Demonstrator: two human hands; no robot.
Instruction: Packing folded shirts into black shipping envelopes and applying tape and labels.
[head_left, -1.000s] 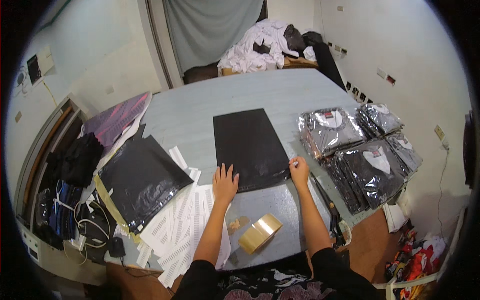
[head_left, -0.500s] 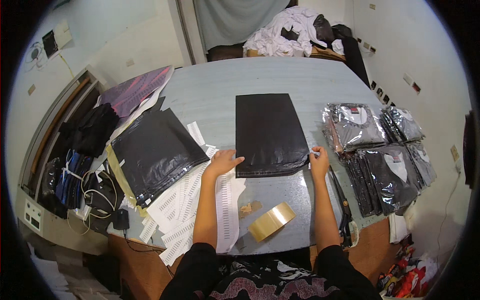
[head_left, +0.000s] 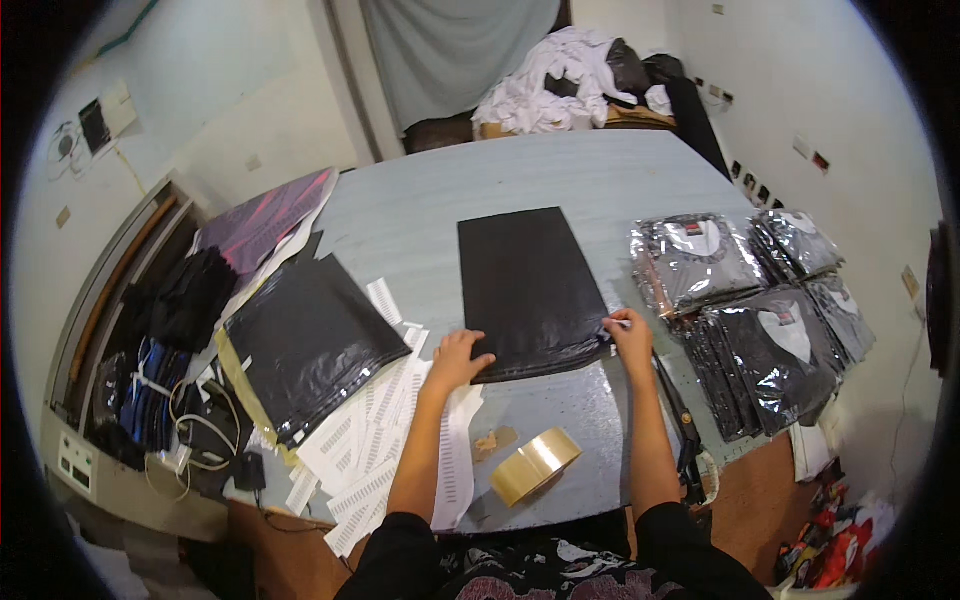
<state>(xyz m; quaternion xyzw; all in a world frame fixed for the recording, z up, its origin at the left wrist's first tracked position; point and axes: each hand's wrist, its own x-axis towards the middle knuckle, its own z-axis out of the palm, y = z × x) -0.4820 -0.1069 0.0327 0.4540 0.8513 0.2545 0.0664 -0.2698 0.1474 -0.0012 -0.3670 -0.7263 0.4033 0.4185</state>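
A black plastic mailing bag (head_left: 530, 285) lies flat before me, its near edge wrinkled and shiny. My left hand (head_left: 458, 360) rests at its lower left corner, fingers apart, with the thumb reaching over the plastic. At the right edge, near the lower corner, my right hand (head_left: 630, 340) is closed in a pinch. A thin whitish strip (head_left: 614, 323) shows at those fingertips; whether it is attached to the bag I cannot tell. A wide roll of tan packing tape (head_left: 536, 467) lies on its side nearer to me.
A stack of black bags (head_left: 315, 345) lies left, partly over printed paper strips (head_left: 375, 480). Folded shirts in clear plastic (head_left: 775, 345) are piled right, with black-handled scissors (head_left: 688, 440) beside my right forearm. Dark clothes and cables (head_left: 205, 410) sit at the far left of the table (head_left: 400, 200).
The whole view has tilted, so most things sit lower in the picture. My left hand has moved slightly further onto the bag's corner. My right hand stays pinched at the right edge.
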